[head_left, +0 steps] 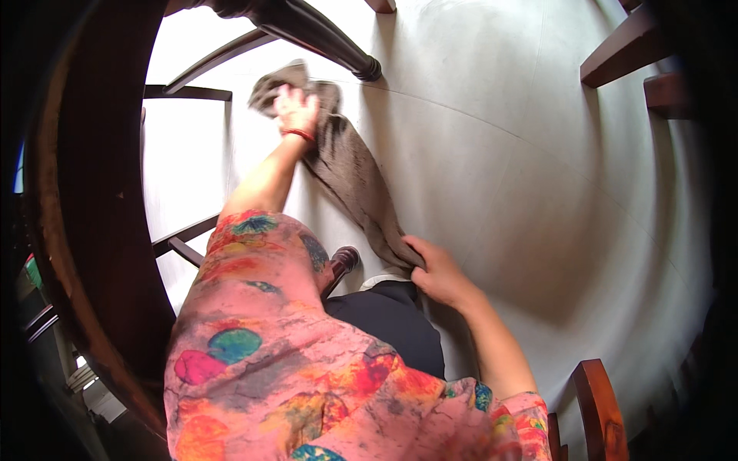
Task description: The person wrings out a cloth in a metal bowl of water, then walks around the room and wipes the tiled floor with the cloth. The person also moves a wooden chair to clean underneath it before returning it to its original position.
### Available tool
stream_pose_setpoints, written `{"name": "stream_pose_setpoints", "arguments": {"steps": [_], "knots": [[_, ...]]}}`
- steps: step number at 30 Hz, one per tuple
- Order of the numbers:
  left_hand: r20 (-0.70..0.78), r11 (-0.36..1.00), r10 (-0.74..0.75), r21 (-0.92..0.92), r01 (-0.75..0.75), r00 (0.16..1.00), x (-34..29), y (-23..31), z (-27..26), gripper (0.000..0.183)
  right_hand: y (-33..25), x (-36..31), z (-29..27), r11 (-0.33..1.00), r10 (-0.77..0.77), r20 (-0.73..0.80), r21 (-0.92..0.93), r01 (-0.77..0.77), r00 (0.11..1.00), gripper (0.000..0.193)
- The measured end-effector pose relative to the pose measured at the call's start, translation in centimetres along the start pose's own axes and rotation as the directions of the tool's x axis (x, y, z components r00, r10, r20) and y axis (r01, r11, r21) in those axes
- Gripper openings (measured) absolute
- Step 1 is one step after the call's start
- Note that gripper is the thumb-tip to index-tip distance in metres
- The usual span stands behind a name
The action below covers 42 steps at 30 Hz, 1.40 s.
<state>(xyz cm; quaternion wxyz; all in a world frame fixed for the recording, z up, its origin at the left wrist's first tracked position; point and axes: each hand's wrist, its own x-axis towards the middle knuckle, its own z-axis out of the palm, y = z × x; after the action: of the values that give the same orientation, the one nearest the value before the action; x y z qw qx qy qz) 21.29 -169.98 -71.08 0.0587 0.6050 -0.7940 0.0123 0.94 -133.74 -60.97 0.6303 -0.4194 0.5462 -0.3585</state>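
Note:
A long grey-brown cloth (355, 165) stretches across the pale floor, bunched at its far end and drawn narrow toward me. On the bunched end lies my left hand (298, 111), its fingers somewhat blurred but spread over the fabric; a red band circles that wrist. My right hand (442, 274) is closed around the near end of the cloth, thumb on top, close to my dark-clothed knee (392, 319). Between the two hands the cloth runs slantwise, creased along its length.
A dark wooden table (100, 192) curves along the left. One turned leg (323, 38) reaches the floor beyond my left hand; another turned leg (344, 263) stands near my knee. Wooden chair legs (626, 50) rise at the far right, and a chair part (600, 411) at the near right.

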Motion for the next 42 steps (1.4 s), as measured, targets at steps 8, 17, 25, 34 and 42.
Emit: {"name": "stream_pose_setpoints", "arguments": {"steps": [8,17,25,34,42], "knots": [[0.001,0.685,0.646,-0.442,-0.579,0.764,-19.2,17.9,-6.1,0.053,2.9,-11.6,-7.9,0.835,0.495,-0.124,-0.208,-0.510,0.860,0.033],[-0.150,0.240,0.805,-0.802,-0.546,0.574,-18.8,22.2,-9.7,0.042,0.5,-14.8,-6.6,0.875,0.223,-0.115,-0.414,-0.251,0.968,0.029],[0.330,0.982,-0.162,0.145,0.120,0.930,-15.3,3.5,-8.2,0.040,-1.3,-9.6,-3.2,0.895,-0.041,-0.049,-0.446,0.015,0.998,0.023],[0.191,0.946,-0.324,0.071,0.317,0.926,-15.3,19.8,-5.0,0.038,6.1,-13.7,-4.0,0.844,0.078,-0.321,-0.482,-0.234,0.944,0.027],[0.057,0.840,0.535,-0.145,-0.523,0.843,-14.9,41.5,-2.7,0.069,9.3,-16.0,-7.9,0.701,-0.343,-0.704,-0.632,-0.329,0.622,0.021]]}}
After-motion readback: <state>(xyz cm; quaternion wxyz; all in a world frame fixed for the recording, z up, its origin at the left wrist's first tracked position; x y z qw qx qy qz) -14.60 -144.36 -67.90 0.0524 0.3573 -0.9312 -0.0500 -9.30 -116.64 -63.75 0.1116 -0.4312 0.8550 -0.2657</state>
